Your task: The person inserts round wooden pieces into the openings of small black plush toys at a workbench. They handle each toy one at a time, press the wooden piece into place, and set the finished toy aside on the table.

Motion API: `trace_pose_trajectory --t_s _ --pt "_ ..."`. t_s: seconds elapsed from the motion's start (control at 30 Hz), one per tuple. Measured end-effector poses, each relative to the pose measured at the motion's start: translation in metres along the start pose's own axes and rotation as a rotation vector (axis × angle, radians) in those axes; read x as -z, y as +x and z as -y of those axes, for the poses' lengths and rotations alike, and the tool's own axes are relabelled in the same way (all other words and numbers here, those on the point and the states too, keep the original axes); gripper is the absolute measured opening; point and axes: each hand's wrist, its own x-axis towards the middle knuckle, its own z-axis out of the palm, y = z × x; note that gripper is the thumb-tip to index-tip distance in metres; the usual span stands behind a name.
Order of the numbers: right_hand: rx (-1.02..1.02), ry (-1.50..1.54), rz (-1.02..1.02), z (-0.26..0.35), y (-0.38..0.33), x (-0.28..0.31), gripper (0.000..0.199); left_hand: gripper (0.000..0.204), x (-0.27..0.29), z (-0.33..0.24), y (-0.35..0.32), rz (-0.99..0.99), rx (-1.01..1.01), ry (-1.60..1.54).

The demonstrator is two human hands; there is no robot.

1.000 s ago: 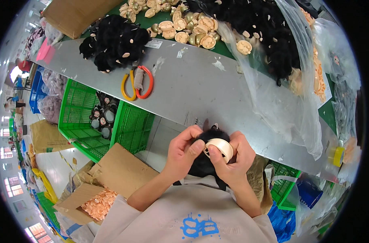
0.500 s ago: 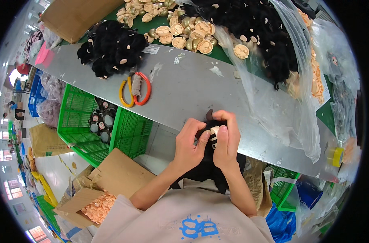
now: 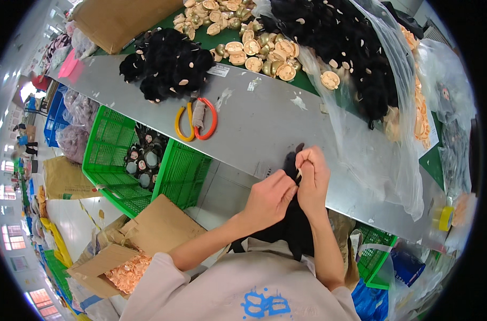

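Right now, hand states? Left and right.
Left hand: closed on the black plush piece.
Right hand: fingers pinched shut on the same plush piece, near its top.

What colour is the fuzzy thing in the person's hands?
Black. The fuzzy plush piece held by the left hand and right hand shows best in the head view.

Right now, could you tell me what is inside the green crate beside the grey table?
The green crate holds a small heap of dark plush dolls with pale round faces in its far corner. Whatever lies beneath that heap is covered.
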Motion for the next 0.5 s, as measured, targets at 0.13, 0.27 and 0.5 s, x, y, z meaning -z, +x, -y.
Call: trace_pose_trajectory --t_s 0.13,0.27,0.5 --pt "0.048 -0.051 0.016 0.002 -0.003 0.005 0.015 0.016 0.014 -0.007 0.006 0.080 0.227 -0.055" --pt "0.032 -0.025 0.038 -0.003 -0.008 0.005 0.015 0.021 0.023 -0.006 0.012 0.170 0.277 -0.018" --pt "0.003 0.024 0.054 -0.006 -0.007 0.010 0.017 0.019 0.018 -0.001 0.014 0.221 0.096 0.036"
